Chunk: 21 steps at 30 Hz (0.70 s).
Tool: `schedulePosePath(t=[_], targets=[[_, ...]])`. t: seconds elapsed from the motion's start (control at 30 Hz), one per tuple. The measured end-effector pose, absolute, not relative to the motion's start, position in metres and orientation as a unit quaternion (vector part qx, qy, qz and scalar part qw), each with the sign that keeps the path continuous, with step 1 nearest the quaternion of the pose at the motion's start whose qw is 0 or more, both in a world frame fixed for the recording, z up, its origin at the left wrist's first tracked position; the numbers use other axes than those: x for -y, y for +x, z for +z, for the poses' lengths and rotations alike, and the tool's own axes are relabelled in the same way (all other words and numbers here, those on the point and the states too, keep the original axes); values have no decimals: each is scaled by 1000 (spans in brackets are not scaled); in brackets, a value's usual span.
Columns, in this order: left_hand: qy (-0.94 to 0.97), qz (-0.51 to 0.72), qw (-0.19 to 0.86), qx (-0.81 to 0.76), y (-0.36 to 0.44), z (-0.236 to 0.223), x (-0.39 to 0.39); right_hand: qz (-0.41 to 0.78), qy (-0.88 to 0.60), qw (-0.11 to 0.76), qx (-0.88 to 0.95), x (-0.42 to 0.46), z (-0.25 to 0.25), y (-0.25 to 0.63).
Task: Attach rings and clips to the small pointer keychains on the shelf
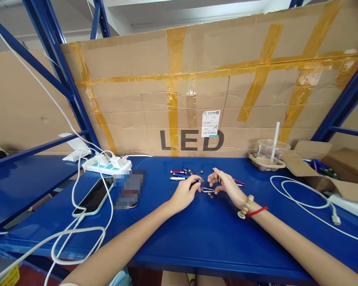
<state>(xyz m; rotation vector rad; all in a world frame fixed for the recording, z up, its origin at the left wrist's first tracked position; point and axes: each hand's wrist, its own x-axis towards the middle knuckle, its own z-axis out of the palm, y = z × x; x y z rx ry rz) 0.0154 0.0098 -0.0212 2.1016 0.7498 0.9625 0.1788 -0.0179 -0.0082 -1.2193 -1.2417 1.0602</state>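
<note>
My left hand [184, 193] is closed in a pinch over the middle of the table; a small dark, shiny piece shows at its fingertips, too small to name. To its right my right hand [227, 186] hovers with curved fingers apart, and no held thing is plain in it. Between the hands lies a silver carabiner [207, 190], with small round metal discs [211, 195] just below it. A red carabiner [240, 183] is partly hidden behind my right hand. Beyond my left hand are small pen-like tubes: a red one [178, 172], a blue one [179, 174] and a silver one [178, 178].
On the left of the blue table [179, 242] are a white power strip [107, 163], a phone [94, 196] and loose white cables. To the right stand a plastic cup [265, 150] with a straw, an open cardboard box [343, 184] and a coiled cable. A cardboard sheet [137, 115] closes the back.
</note>
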Motion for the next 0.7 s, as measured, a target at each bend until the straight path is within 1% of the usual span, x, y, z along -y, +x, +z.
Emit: schedulePosePath(t=[0.07, 0.2, 0.27, 0.4, 0.47, 0.57, 0.7], targets=[[805, 373, 350, -302, 15, -22, -11, 461, -498, 533, 505, 16, -9, 183], [782, 384, 380, -312, 14, -23, -12, 447, -510, 527, 512, 13, -11, 184], [751, 387, 435, -310, 16, -24, -12, 433, -518, 521, 523, 12, -12, 184], [662, 372, 579, -296, 19, -22, -11, 390, -539, 488, 565, 8, -17, 187], [628, 366, 620, -295, 20, -21, -12, 371, -544, 463, 593, 7, -20, 189], [602, 373, 642, -293, 20, -20, -13, 350, -537, 444, 626, 6, -21, 191], [602, 380, 639, -293, 18, -20, -14, 315, -552, 455, 624, 6, -21, 190]])
